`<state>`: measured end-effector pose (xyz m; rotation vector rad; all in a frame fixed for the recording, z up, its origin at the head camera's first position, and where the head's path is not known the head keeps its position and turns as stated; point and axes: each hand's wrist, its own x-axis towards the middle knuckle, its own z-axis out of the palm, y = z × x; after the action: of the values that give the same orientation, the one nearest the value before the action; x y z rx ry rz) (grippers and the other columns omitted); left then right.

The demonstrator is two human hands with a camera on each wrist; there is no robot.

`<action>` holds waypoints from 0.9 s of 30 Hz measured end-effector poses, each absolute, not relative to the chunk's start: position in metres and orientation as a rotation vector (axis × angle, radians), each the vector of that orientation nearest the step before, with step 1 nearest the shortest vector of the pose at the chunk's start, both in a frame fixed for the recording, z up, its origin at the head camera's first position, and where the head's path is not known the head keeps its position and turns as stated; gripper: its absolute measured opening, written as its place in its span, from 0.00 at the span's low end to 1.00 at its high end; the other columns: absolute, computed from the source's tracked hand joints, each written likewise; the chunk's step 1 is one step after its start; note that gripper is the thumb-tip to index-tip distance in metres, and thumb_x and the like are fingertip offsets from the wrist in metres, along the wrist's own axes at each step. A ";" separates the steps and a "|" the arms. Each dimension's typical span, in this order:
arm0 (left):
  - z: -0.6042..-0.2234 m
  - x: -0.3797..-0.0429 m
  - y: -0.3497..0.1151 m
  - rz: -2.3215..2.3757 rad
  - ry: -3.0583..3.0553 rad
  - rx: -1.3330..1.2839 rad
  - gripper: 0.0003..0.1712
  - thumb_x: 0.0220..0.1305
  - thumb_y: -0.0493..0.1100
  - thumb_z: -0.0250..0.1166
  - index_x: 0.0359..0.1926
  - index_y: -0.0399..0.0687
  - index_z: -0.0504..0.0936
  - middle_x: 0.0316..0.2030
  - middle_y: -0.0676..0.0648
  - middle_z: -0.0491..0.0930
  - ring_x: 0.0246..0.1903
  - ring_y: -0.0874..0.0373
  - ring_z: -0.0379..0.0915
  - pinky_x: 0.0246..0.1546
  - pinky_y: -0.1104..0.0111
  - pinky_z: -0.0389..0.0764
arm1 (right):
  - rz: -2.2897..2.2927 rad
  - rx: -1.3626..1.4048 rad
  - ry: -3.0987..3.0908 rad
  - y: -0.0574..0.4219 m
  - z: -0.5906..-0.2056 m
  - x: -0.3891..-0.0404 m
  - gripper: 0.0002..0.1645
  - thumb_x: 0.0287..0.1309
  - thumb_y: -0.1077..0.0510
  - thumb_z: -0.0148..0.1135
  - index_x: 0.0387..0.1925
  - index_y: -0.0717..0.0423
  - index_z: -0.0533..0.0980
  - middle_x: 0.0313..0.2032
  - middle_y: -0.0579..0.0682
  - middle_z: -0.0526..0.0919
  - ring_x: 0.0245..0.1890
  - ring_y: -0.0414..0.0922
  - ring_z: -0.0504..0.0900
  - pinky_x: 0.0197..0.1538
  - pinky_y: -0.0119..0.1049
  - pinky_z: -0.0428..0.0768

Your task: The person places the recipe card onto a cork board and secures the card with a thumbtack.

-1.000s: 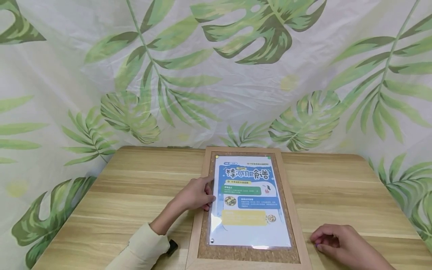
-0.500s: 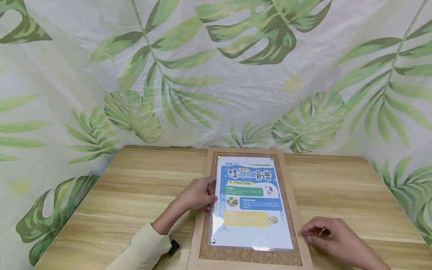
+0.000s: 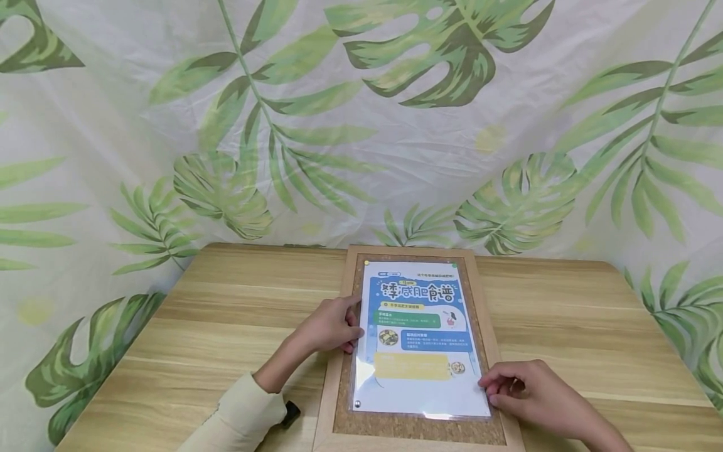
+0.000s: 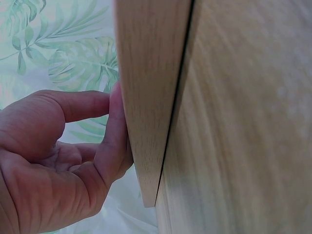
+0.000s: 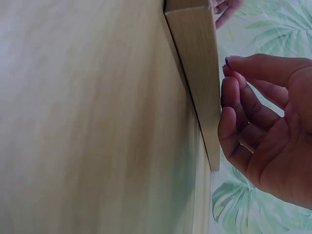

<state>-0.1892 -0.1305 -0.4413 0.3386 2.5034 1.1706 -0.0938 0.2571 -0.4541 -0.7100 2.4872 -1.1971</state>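
A cork board [image 3: 420,429] with a wooden frame lies on the table, bearing a printed poster [image 3: 418,395] under a clear, shiny cover. A yellow tack [image 3: 366,263] and a green tack [image 3: 454,265] sit at the poster's top corners, a silver tack [image 3: 358,404] at its lower left. My left hand [image 3: 327,326] presses the poster's left edge with its fingers. Over the board's lower right side, my right hand [image 3: 533,395] pinches a small purple-blue thumbtack [image 5: 227,61], its metal point showing in the right wrist view. In the head view the fingers hide this tack.
The wood-grain table [image 3: 243,301] extends on both sides of the board. Behind it hangs a leaf-patterned curtain [image 3: 316,182], close to the board's far end. A small black object [image 3: 290,414] shows beside the left sleeve [image 3: 243,408].
My right hand has moved left from the table beside the board to the poster's lower right edge, carrying the thumbtack. The left hand stays in place on the poster.
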 end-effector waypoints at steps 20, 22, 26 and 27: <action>-0.442 -0.190 -0.130 1.149 2.518 0.350 0.45 0.67 0.29 0.70 0.80 0.29 0.61 0.28 0.44 0.80 0.19 0.57 0.81 0.21 0.67 0.87 | -1.178 -0.733 2.378 0.241 -0.453 -0.097 0.05 0.68 0.58 0.72 0.45 0.49 0.87 0.33 0.36 0.85 0.32 0.28 0.78 0.31 0.27 0.80; -0.442 -0.190 -0.130 1.148 2.518 0.349 0.45 0.67 0.29 0.70 0.80 0.29 0.61 0.28 0.44 0.80 0.19 0.57 0.81 0.21 0.67 0.87 | -1.179 -0.729 2.367 0.241 -0.453 -0.097 0.05 0.68 0.59 0.72 0.45 0.49 0.87 0.33 0.35 0.85 0.32 0.28 0.78 0.31 0.27 0.80; -0.442 -0.190 -0.130 1.147 2.519 0.342 0.45 0.67 0.29 0.70 0.80 0.29 0.61 0.28 0.44 0.80 0.19 0.57 0.81 0.21 0.67 0.87 | -1.177 -0.716 2.361 0.240 -0.452 -0.095 0.05 0.67 0.60 0.72 0.44 0.49 0.87 0.32 0.35 0.85 0.32 0.28 0.78 0.31 0.26 0.80; -0.442 -0.190 -0.130 1.145 2.519 0.341 0.45 0.67 0.29 0.70 0.80 0.29 0.61 0.28 0.44 0.80 0.19 0.57 0.81 0.21 0.67 0.87 | -1.176 -0.711 2.361 0.240 -0.452 -0.095 0.05 0.67 0.60 0.72 0.44 0.49 0.87 0.32 0.35 0.85 0.32 0.28 0.78 0.32 0.26 0.80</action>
<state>-0.1898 -0.1304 -0.4422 0.3406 2.5190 1.1454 -0.0949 0.2396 -0.4517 -0.7109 2.3607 -1.1763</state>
